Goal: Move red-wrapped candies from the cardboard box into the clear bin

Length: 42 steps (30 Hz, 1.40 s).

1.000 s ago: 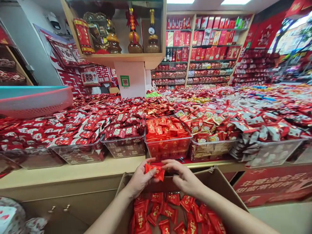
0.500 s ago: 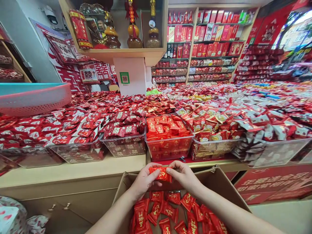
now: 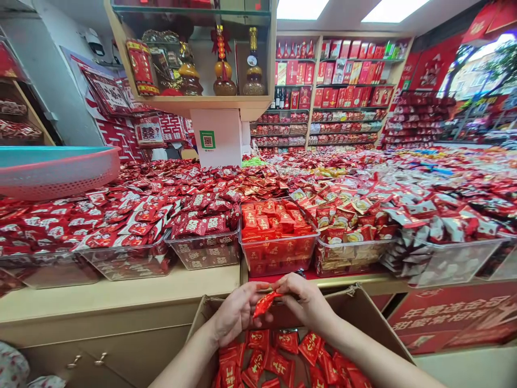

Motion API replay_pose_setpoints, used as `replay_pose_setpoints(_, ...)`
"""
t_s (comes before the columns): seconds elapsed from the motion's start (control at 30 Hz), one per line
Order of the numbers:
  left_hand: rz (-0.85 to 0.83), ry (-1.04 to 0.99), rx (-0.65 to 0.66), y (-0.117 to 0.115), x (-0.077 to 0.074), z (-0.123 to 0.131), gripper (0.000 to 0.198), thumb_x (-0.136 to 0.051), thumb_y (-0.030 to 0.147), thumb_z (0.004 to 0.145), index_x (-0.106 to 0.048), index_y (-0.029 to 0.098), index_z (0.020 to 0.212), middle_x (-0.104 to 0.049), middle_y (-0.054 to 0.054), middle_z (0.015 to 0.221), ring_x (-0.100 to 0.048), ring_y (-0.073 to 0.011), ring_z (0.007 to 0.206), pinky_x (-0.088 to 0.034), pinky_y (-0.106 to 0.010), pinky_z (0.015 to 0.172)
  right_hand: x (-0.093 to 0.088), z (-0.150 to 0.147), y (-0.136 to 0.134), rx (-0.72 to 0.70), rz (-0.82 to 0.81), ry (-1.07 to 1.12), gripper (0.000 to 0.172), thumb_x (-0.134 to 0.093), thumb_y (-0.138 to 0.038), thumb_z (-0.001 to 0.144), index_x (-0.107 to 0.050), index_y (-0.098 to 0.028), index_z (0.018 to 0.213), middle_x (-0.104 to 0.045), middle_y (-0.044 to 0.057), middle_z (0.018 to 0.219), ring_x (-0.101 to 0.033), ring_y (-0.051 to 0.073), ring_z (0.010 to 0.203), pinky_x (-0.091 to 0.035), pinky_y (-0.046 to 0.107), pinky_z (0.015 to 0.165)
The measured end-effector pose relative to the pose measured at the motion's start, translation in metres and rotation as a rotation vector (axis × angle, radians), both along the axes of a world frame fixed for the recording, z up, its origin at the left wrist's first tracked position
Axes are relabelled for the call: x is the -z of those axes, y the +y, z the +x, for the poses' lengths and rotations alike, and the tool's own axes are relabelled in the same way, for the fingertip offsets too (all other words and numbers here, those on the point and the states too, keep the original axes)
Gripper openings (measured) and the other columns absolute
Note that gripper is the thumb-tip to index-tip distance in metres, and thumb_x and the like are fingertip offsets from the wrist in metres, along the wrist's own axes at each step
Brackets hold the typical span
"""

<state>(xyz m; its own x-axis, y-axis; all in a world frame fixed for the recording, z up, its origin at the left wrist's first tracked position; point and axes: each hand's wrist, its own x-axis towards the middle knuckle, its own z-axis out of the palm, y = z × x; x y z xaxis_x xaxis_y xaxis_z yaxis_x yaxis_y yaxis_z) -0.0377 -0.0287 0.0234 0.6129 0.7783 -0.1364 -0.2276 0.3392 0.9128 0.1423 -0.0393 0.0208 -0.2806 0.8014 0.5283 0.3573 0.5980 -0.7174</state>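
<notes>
Over the open cardboard box (image 3: 371,318), my right hand (image 3: 307,304) pinches one end of a small red wrapped candy packet (image 3: 265,304) with gold print. The packet is tilted and seen nearly edge-on. My left hand (image 3: 234,313) is just left of it, with its fingers apart around the packet's free side; whether they touch it is hard to see. Below, several matching red packets (image 3: 278,362) lie loose in the box. Straight ahead on the counter, a clear plastic bin (image 3: 278,257) is filled with packets of the same red and gold kind.
Clear bins of other wrapped sweets stand on both sides, among them a maroon-packet bin (image 3: 210,250) and a gold-and-red one (image 3: 351,253). A pink and blue basket (image 3: 60,175) sits at left. An overhead cabinet (image 3: 194,105) hangs above a white pillar with a QR code (image 3: 208,140).
The packet has turned from lying flat between both hands to tilted edge-on in my right hand. My left fingers have loosened and spread. The camera view has tipped slightly upward.
</notes>
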Motion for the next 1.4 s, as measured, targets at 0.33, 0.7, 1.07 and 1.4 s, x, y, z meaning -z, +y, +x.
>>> replay_pose_setpoints(0.33,0.24,0.05,-0.233,-0.002,0.008,0.013,0.059,-0.067,0.017,0.06,-0.04,0.02,0.112,-0.058,-0.008,0.099,-0.056,-0.0169,0.087,-0.043,-0.028,0.075,0.009,-0.009,0.005,-0.064,-0.631,0.485,0.031,-0.055,-0.034,0.069,-0.047,-0.014,0.09,-0.058,0.005,0.077,-0.054,0.013,0.063,-0.046,0.025,0.05)
replay_pose_setpoints(0.7,0.182,0.07,-0.223,0.001,0.015,0.017,0.043,-0.069,0.021,0.058,-0.052,0.015,0.096,-0.063,-0.008,0.094,-0.057,-0.0194,0.088,-0.044,-0.03,0.076,0.009,-0.007,0.005,0.018,-0.517,0.506,0.029,-0.058,-0.031,0.067,-0.038,-0.019,0.084,-0.052,-0.004,0.061,-0.05,0.01,0.056,-0.04,0.021,0.049)
replay_pose_setpoints(1.07,-0.015,0.01,-0.279,-0.006,0.01,0.019,0.03,-0.058,0.032,0.069,-0.046,0.018,0.093,-0.06,-0.004,0.09,-0.058,-0.0168,0.08,-0.047,-0.026,0.061,0.007,-0.014,-0.013,-0.006,0.101,-0.362,0.028,-0.058,-0.016,0.066,-0.046,-0.018,0.091,-0.04,0.01,0.119,-0.041,0.02,0.106,-0.038,0.033,0.086)
replay_pose_setpoints(1.4,0.16,0.177,-0.315,0.011,0.01,-0.009,0.036,-0.036,0.049,0.077,-0.046,0.015,0.074,-0.058,-0.001,0.059,-0.055,-0.0098,0.046,-0.033,-0.014,0.035,-0.027,-0.009,-0.011,0.099,0.536,-0.233,0.022,-0.05,-0.014,0.071,-0.042,-0.019,0.09,-0.057,0.01,0.098,-0.054,0.016,0.09,-0.046,0.025,0.072)
